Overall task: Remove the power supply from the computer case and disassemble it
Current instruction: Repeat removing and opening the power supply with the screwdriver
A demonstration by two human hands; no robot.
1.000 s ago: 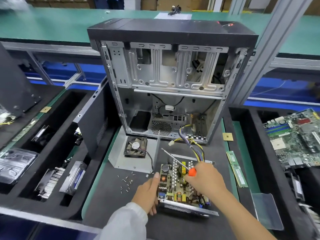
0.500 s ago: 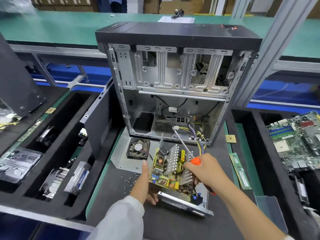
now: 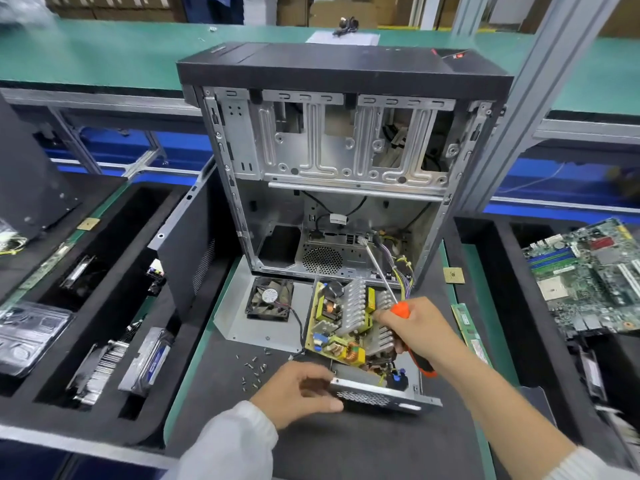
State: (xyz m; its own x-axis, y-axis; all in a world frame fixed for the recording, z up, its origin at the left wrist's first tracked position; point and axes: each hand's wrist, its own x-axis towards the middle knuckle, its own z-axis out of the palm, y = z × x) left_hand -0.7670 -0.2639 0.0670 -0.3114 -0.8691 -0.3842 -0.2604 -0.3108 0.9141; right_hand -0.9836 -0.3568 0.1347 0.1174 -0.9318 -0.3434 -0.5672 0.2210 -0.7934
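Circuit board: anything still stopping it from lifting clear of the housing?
Seemingly yes: the cable bundle runs from the circuit board into the case. Right hand grips it; left hand holds the housing.

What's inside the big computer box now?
The computer case is mostly hollow: bare metal walls, a round vent grille, a few black cables and coloured wires at the bottom right. The screwdriver shaft crosses in front, hiding a little.

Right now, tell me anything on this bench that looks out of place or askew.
The power supply circuit board sits tilted, its far edge lifted out of the metal housing. Loose screws lie scattered on the mat beside the left hand.
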